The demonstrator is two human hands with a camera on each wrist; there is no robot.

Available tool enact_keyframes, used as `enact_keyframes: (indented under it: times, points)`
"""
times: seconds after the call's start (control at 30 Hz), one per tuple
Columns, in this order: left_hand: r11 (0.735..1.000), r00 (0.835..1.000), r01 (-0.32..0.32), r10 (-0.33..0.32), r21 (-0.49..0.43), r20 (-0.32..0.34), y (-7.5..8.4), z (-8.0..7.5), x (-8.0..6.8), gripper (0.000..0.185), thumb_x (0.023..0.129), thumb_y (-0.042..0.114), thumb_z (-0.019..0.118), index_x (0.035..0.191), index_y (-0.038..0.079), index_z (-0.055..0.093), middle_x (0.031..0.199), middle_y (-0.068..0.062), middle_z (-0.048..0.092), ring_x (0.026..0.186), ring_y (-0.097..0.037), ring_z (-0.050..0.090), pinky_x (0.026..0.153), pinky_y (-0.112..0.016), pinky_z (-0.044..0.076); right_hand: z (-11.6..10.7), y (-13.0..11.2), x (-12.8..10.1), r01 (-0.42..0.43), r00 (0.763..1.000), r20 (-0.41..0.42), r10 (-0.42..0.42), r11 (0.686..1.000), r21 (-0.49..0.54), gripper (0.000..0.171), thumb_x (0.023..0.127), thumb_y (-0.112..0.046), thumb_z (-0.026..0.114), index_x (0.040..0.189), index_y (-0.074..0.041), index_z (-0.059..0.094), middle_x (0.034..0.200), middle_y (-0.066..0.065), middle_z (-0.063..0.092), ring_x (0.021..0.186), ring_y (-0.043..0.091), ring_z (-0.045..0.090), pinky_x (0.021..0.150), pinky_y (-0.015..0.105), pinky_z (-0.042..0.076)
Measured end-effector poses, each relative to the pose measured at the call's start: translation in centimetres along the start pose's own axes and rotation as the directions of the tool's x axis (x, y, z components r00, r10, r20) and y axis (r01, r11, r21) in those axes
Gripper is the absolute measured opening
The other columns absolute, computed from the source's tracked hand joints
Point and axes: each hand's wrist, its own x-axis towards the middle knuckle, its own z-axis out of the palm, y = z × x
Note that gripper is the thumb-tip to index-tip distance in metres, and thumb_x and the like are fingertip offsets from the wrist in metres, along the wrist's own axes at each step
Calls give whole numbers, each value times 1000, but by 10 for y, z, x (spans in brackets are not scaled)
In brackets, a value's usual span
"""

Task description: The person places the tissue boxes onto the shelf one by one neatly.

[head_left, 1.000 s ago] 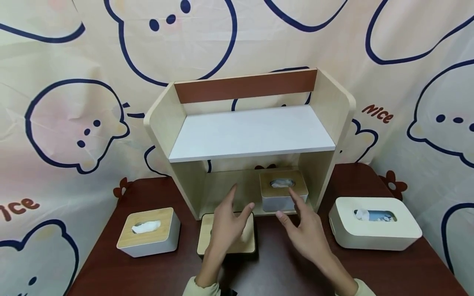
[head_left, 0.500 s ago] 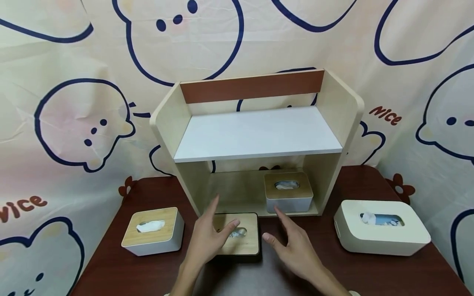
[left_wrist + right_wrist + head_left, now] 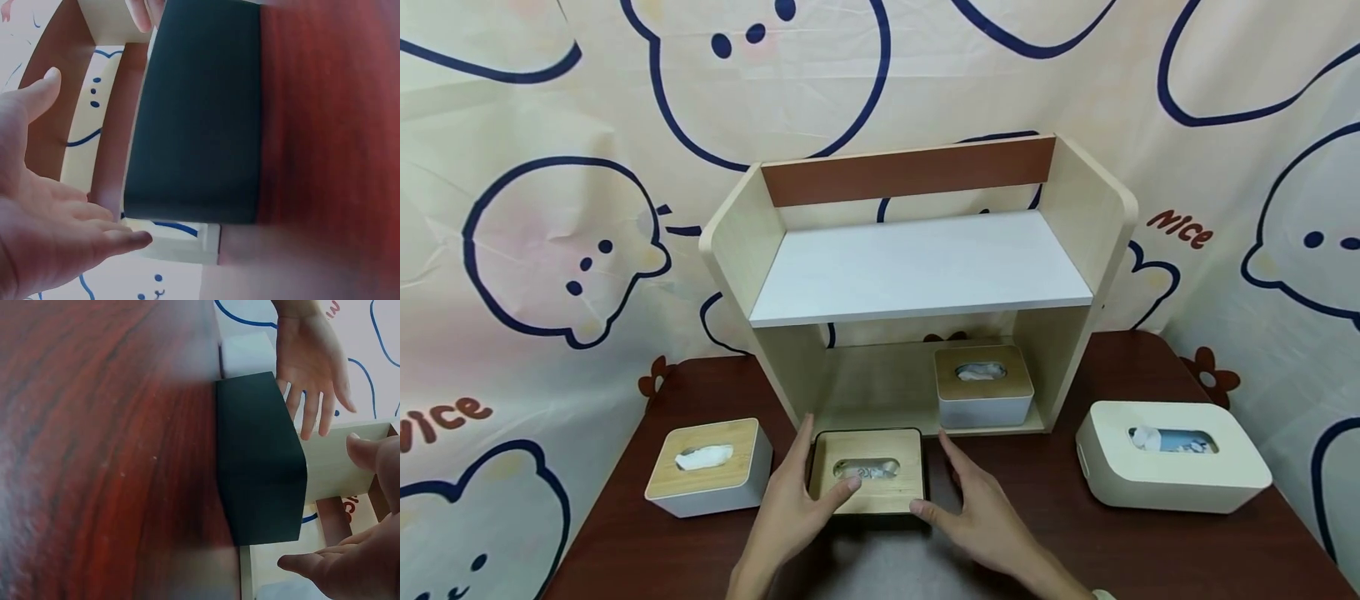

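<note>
Dark red-brown wooden table (image 3: 1120, 550) in front of a cream curtain (image 3: 535, 250) printed with round cartoon faces in navy outline.

Near the front edge of the table, at the middle: left hand (image 3: 792, 510) with fingers straight and spread, laid along the left side of the black box (image 3: 868, 472), thumb lying over the front left corner of its wooden lid. Right hand (image 3: 981, 521) likewise spread wide, at the right side of the same box, thumb touching the front right corner, fingers reaching along the right wall. In the wrist views both palms open, the dark wall of the box between them; real pressing against the walls not possible to tell. Nothing pinched in either hand.

Black box standing flat on the table, just in front of the shelf unit (image 3: 917, 275), with a light wooden lid and an oval slot showing tissue.

Behind it, at the middle of the table toward the back edge, the pale wooden shelf unit with a white upper board and a brown back rail. On its lower board, at the right side, a grey box (image 3: 983, 387) with wooden lid and tissue.

Toward the left edge of the table, another grey box with wooden lid (image 3: 709, 467). Toward the right edge, a longer cream box (image 3: 1172, 467) with rounded corners, tissue in its slot.
</note>
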Motion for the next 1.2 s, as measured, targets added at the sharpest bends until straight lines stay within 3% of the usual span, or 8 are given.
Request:
enact_keyframes:
  times: [0.17, 0.5, 0.73, 1.2]
  points:
    - [1000, 1000, -9, 9, 2, 17, -10, -1, -8, 115, 90, 45, 86, 172, 2, 17, 177, -23, 23, 160, -46, 31, 121, -71, 39, 3, 2, 0, -2, 1000, 27, 2, 1000, 2, 112, 88, -54, 86, 171, -9, 27, 171, 22, 38, 140, 47, 60, 113, 60, 52]
    - [997, 992, 80, -80, 10, 94, -22, -1, -16, 131, 84, 52, 90, 173, 3, 8, 178, -23, 18, 159, -48, 31, 121, -70, 39, 13, 6, 1, 23, 996, 87, -23, 1000, 3, 114, 86, -48, 90, 170, -2, 27, 170, 30, 35, 128, 52, 67, 104, 57, 58]
    - [991, 981, 128, -123, -25, 147, -26, 2, -20, 137, 80, 49, 94, 172, 1, 5, 178, -24, 16, 159, -48, 33, 121, -68, 39, 19, 4, 1, 8, 992, 125, -14, 999, 49, 117, 85, -38, 93, 169, 2, 23, 171, 33, 30, 133, 52, 63, 106, 55, 56]
    - [993, 987, 118, -116, -16, 113, -32, 2, -25, 125, 82, 38, 95, 171, -1, 17, 173, -25, 31, 154, -48, 42, 119, -64, 43, 26, 7, -1, 17, 993, 115, -37, 985, 172, 108, 90, -25, 89, 166, 10, 21, 171, 35, 25, 150, 51, 45, 107, 42, 55]
